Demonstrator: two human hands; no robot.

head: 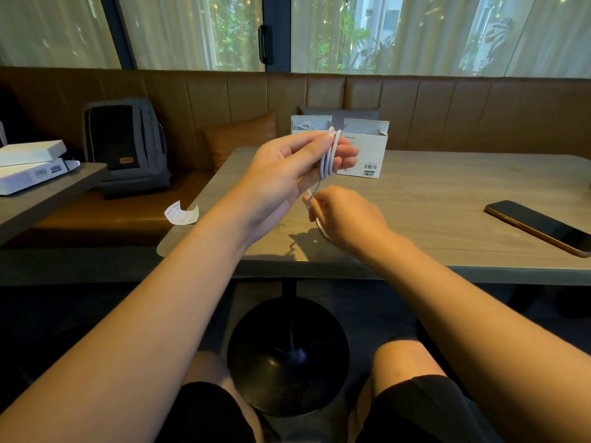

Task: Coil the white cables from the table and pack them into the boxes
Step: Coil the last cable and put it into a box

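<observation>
My left hand point(297, 167) is raised above the table with several turns of a white cable point(329, 155) wound round its fingers; the thumb presses the loops near the top. The cable's free end runs down to my right hand point(342, 215), which pinches it just above the tabletop. Behind the hands stand two open white boxes: the left box point(308, 123) holds a coiled white cable, and the right box point(367, 148) has its flap up, its inside hidden.
A dark phone point(537, 227) lies at the grey table's point(431, 193) right edge. A paper slip point(181, 213) sticks out at the table's left edge. A backpack point(126, 145) sits on the brown bench. Flat white boxes point(32, 164) rest on a side table at left.
</observation>
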